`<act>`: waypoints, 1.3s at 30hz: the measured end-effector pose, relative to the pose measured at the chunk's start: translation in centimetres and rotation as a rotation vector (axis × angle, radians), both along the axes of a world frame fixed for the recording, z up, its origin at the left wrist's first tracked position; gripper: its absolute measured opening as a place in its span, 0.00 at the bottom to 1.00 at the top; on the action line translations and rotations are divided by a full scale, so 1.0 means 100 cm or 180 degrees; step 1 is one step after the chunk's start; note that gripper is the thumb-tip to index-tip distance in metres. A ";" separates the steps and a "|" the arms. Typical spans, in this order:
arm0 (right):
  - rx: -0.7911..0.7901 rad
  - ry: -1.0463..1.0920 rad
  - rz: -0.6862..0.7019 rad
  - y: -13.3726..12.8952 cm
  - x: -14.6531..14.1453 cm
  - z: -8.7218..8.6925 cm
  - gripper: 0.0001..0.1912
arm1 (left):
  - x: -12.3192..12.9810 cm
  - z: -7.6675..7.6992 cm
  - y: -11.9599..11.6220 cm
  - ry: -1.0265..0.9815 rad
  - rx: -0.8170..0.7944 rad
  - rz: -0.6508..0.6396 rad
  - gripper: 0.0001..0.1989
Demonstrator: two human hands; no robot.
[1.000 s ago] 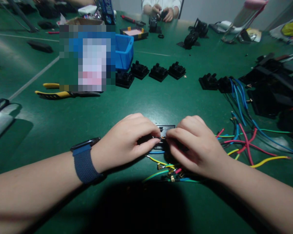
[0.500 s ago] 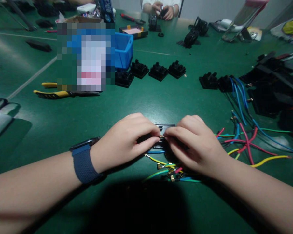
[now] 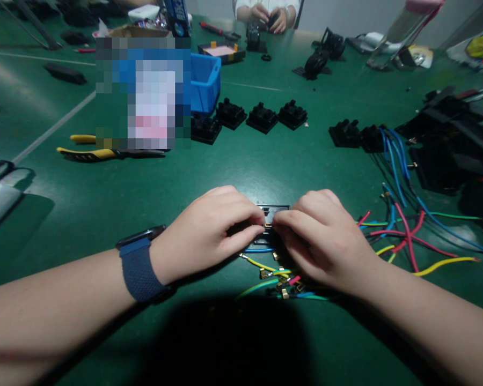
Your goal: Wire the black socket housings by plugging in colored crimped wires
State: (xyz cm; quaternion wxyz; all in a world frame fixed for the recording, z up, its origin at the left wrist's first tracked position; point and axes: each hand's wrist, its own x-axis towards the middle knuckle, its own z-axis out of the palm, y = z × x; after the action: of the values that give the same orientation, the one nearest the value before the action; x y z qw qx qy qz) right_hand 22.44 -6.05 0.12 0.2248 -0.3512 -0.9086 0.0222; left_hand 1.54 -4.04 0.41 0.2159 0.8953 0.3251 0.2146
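A black rectangular plastic housing (image 3: 277,207) lies low over the table, partly covered by my fingers. My left hand (image 3: 221,225) is closed in a pinch at its left side, thumb and forefinger by a small brass-coloured piece (image 3: 268,225). From the right, my right hand (image 3: 326,236) pinches at the same spot; its fingers hide most of the contact. A blue wire (image 3: 260,250) runs along the housing's near side. Just below lie several short wires (image 3: 261,264) with brass terminals (image 3: 285,293).
Loose red, blue and yellow wires (image 3: 406,236) lie right of my right hand. Several black socket-like modules (image 3: 261,117) stand ahead, near a blue bin (image 3: 205,83). Yellow-handled pliers (image 3: 100,155) lie left. Across the table are another person's hands (image 3: 269,19).
Both hands keep the same pinch at the housing, with hardly any movement. The whole view has shifted very slightly.
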 end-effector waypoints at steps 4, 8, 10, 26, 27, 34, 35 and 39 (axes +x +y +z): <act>0.0001 0.0026 -0.0028 0.000 -0.001 0.000 0.08 | 0.001 -0.001 0.000 -0.0015 0.0008 0.0022 0.06; 0.0001 0.0045 -0.0031 0.000 -0.001 0.000 0.08 | 0.001 0.000 0.000 -0.0031 -0.0006 0.0019 0.06; 0.0013 0.0045 -0.0045 0.000 -0.001 -0.001 0.08 | 0.001 0.000 0.000 -0.0034 -0.0015 0.0026 0.06; -0.0173 -0.0020 0.0000 0.002 -0.001 -0.003 0.09 | 0.002 -0.001 -0.001 -0.0293 -0.0866 0.0378 0.04; -0.0193 -0.0036 0.0008 0.002 -0.001 -0.003 0.09 | 0.002 -0.001 -0.001 -0.0312 -0.0985 0.0376 0.04; -0.0261 -0.0110 0.0017 0.003 0.000 -0.003 0.08 | 0.003 0.000 0.003 -0.0389 -0.1514 0.0393 0.06; -0.0273 -0.0124 0.0021 0.003 0.000 -0.003 0.08 | 0.003 0.000 0.003 -0.0404 -0.1538 0.0402 0.06; -0.0275 -0.0107 0.0040 0.003 0.000 -0.003 0.07 | 0.003 0.001 0.002 -0.0434 -0.1617 0.0432 0.07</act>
State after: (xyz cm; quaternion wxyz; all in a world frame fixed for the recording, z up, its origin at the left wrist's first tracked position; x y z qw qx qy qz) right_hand 22.41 -5.77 -0.13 0.1940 -0.3552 -0.9127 0.0570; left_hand 1.80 -3.81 0.48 0.4401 0.7721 0.4126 0.2000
